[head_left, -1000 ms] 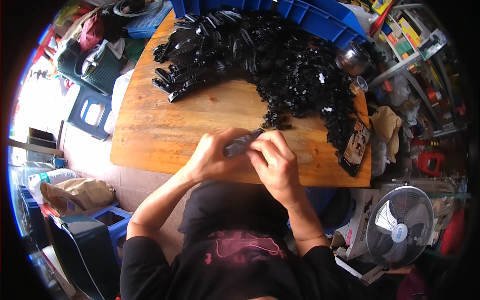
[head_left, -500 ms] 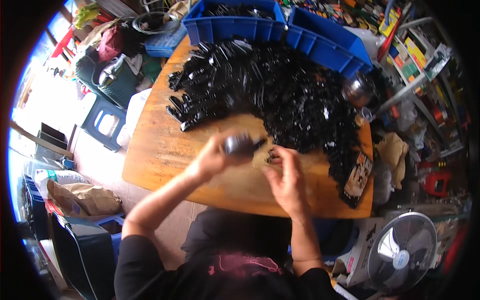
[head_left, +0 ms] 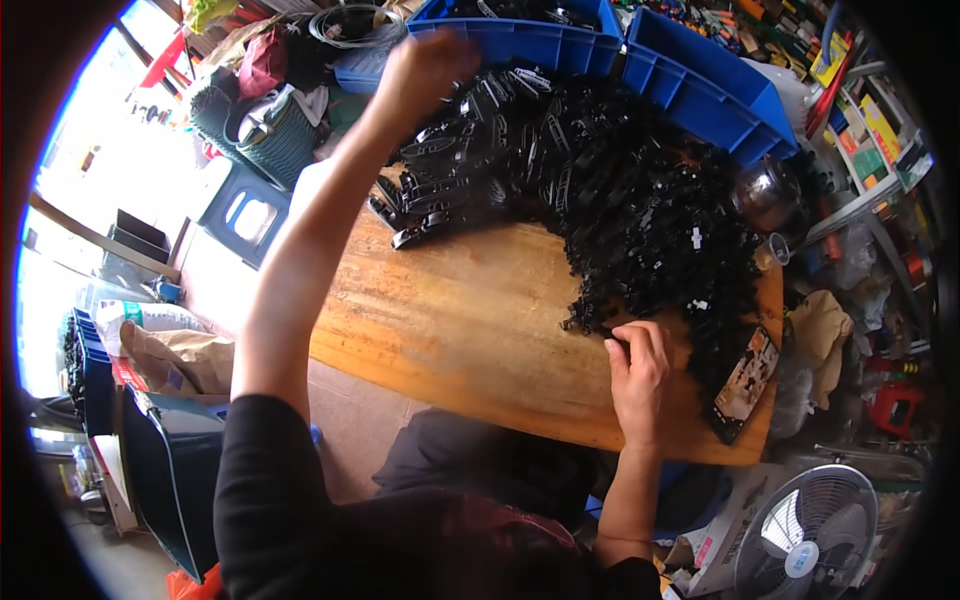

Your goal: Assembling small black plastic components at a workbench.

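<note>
**Two Hands at a Heap of Black Parts**

Now the left hand [head_left: 425, 65] is stretched far out, up at about eleven o'clock, over the rows of black parts [head_left: 450, 185] by the blue bins [head_left: 690, 85]. It is blurry, so I cannot tell if it is open or if it holds anything.

The right hand [head_left: 637, 365] rests at about four o'clock on the wooden table [head_left: 470, 330]. Its fingers are curled in at the edge of the big black pile [head_left: 650, 220]. It seems to pinch a small black piece, but that is hard to see.

What could go wrong? The pile is tall and loose. If the right hand tugs one piece, others may slide out with it, I think. The long left arm crosses over the neat rows, so a sleeve or wrist could knock them crooked. A metal bowl [head_left: 765, 190] sits at two o'clock, right by the heap, and a bump could tip it.

A flat dark card pack [head_left: 745, 385] with bright little pictures lies at four o'clock on the table's edge, and it could fall off. Colourful boxes [head_left: 880, 130] stand on shelves at two o'clock. A brown paper bag [head_left: 175, 355] is on the floor at nine o'clock. A white fan [head_left: 805, 545] stands at five o'clock.
</note>
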Tool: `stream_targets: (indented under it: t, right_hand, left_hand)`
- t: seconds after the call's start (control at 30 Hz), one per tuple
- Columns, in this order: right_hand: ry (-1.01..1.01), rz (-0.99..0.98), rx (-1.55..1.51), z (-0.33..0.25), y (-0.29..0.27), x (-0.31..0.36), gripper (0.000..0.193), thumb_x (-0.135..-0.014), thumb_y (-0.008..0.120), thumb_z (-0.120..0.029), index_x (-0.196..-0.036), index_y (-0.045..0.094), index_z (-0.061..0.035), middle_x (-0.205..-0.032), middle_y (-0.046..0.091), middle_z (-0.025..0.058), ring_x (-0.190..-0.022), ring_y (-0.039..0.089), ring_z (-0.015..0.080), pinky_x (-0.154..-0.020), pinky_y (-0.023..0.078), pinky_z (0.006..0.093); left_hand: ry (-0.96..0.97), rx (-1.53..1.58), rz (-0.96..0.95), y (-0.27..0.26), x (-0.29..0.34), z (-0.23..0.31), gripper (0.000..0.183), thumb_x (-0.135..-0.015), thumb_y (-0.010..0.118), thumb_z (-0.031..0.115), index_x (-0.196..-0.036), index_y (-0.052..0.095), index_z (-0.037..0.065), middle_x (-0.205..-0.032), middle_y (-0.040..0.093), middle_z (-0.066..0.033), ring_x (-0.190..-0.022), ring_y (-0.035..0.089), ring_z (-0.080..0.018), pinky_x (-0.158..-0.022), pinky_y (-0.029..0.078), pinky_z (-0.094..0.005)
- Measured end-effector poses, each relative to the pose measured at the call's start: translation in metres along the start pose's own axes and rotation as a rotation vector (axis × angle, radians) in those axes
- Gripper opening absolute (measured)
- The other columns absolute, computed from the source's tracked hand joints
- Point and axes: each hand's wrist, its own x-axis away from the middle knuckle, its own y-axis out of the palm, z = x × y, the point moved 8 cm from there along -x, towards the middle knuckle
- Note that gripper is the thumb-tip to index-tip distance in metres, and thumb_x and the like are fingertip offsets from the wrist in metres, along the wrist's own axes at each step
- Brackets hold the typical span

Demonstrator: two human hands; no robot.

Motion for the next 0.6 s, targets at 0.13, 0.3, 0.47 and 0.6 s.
stream_targets:
  t: [0.13,0.3,0.47,0.6]
  right_hand:
    - [0.147,-0.001,-0.226,0.003,0.005,0.007,0.015,-0.076,0.069,-0.002,-0.086,0.058,-0.0014,-0.082,0.06,0.0103,-0.076,0.058,0.0255,-0.069,0.047,0.035]
    - [0.31,-0.062,-0.561,0.005,0.017,0.012,0.012,-0.078,0.069,-0.003,-0.088,0.061,-0.0015,-0.075,0.062,0.0027,-0.065,0.055,0.0085,-0.062,0.047,0.0241]
    - [0.34,-0.063,-0.719,0.014,0.026,0.016,0.02,-0.08,0.071,-0.009,-0.096,0.064,-0.0004,-0.081,0.065,0.0018,-0.069,0.057,0.0067,-0.065,0.048,0.0215]
    - [0.347,-0.086,-0.709,0.015,0.025,0.018,0.022,-0.08,0.072,-0.012,-0.097,0.064,-0.0001,-0.081,0.066,0.0021,-0.069,0.059,0.0072,-0.066,0.048,0.022]
  left_hand:
    - [-0.184,-0.337,-0.074,-0.016,0.152,0.036,0.012,-0.079,0.062,0.021,-0.082,0.061,0.009,-0.075,0.056,-0.0092,-0.074,0.059,-0.0303,-0.064,0.047,-0.0417]
    - [-0.084,-0.385,-0.094,0.0,0.185,0.058,0.027,-0.075,0.067,0.017,-0.1,0.061,0.009,-0.091,0.053,-0.0094,-0.091,0.053,-0.0282,-0.076,0.045,-0.0386]
    - [-0.043,-0.428,-0.207,0.015,0.185,0.067,0.031,-0.071,0.068,0.01,-0.101,0.06,0.005,-0.096,0.054,-0.01,-0.096,0.051,-0.0294,-0.082,0.043,-0.0395]
    - [0.055,-0.204,-0.064,0.008,0.203,0.104,0.031,-0.07,0.067,0.002,-0.1,0.059,0.006,-0.1,0.057,-0.0099,-0.089,0.055,-0.0301,-0.077,0.045,-0.0385]
